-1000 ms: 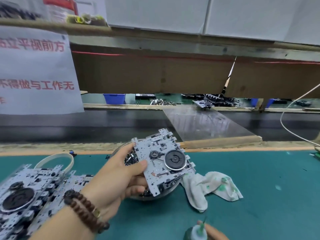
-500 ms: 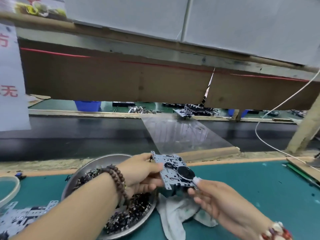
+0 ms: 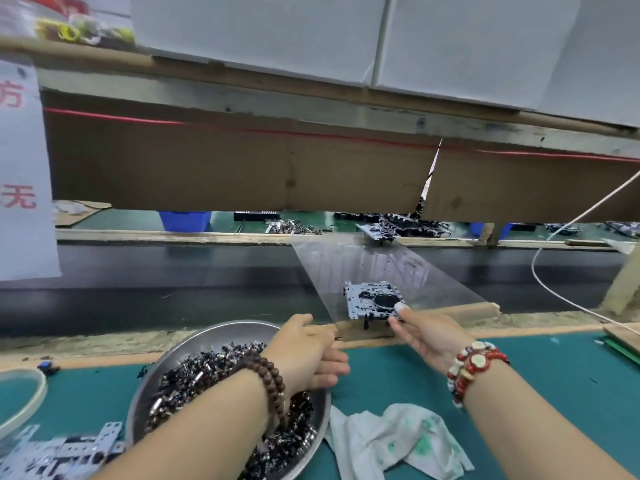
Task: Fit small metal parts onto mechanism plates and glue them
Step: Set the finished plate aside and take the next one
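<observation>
A grey mechanism plate [image 3: 367, 299] with a black round wheel lies on the lower end of a clear sloping sheet [image 3: 363, 261]. My right hand [image 3: 426, 336] reaches forward and pinches the plate's near right corner, thumb on top. My left hand [image 3: 308, 355] hovers over the far rim of a metal bowl [image 3: 214, 336], fingers loosely curled with nothing in them. The bowl holds a heap of small dark metal parts [image 3: 194, 379]. More mechanism plates [image 3: 62, 455] lie at the bottom left, blurred.
A stained white cloth [image 3: 391, 438] lies on the green mat between my arms. A dark conveyor belt [image 3: 173, 271] runs beyond the bench edge under a low cardboard panel. A white cable [image 3: 554, 296] hangs at the right, and a clear ring [image 3: 20, 400] sits at the left.
The plate has passed from my left hand to my right and moved forward onto the clear sheet. My left hand let go and drew back over the bowl.
</observation>
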Action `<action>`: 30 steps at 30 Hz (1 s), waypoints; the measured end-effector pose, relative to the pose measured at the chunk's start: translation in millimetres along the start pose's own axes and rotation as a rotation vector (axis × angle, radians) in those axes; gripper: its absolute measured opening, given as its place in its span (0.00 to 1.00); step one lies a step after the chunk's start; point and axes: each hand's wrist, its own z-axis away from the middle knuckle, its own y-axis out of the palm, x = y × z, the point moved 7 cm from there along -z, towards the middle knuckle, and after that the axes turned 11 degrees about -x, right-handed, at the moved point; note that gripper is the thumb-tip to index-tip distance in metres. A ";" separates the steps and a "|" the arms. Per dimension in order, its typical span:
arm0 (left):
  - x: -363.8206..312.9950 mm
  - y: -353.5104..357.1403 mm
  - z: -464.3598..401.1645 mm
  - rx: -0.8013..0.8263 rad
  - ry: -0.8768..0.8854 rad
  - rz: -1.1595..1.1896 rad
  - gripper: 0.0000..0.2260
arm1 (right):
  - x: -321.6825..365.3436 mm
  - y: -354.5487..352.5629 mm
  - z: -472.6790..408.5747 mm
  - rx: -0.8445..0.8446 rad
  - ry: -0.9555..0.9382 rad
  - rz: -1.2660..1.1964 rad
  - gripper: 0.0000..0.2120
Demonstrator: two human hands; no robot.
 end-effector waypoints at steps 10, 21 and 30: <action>-3.2 -35.3 20.8 -0.091 0.004 0.011 0.12 | 21.4 6.0 -1.6 -0.076 -0.112 0.076 0.24; -8.9 -46.8 57.0 -0.128 0.097 -0.119 0.08 | 7.2 56.4 96.0 0.279 -0.388 0.592 0.06; -5.2 -122.8 114.5 -0.455 0.491 -0.892 0.11 | -10.9 68.5 187.1 0.567 -0.551 0.810 0.05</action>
